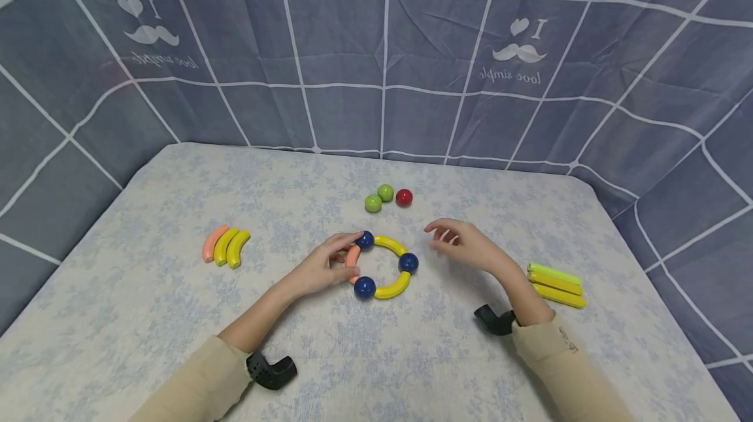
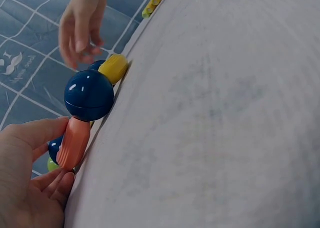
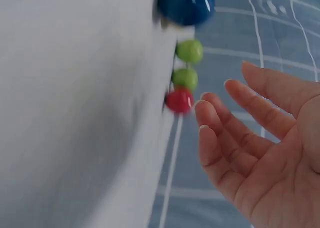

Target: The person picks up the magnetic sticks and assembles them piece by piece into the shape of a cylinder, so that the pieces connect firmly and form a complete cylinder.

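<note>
A ring of three dark blue balls (image 1: pixel 408 263) joined by curved sticks lies on the table: two yellow curved sticks (image 1: pixel 393 286) and one orange curved stick (image 2: pixel 75 143). My left hand (image 1: pixel 320 268) is at the ring's left side and pinches the orange stick between thumb and fingers. To the right of the ring, my right hand (image 1: pixel 465 245) hovers over the table, fingers loosely bent, holding nothing. Beyond the ring sit two green balls (image 1: pixel 373 203) and a red ball (image 3: pixel 179 100); in the right wrist view they appear past the right fingertips.
On the left of the table (image 1: pixel 147 317) lie an orange curved piece (image 1: pixel 213 243) and two yellow curved pieces (image 1: pixel 237 249). At right, beside my right forearm, is a row of straight sticks, one lime green (image 1: pixel 554 274) and two yellow (image 1: pixel 559 295). A grid-patterned curtain (image 1: pixel 341 36) hangs behind.
</note>
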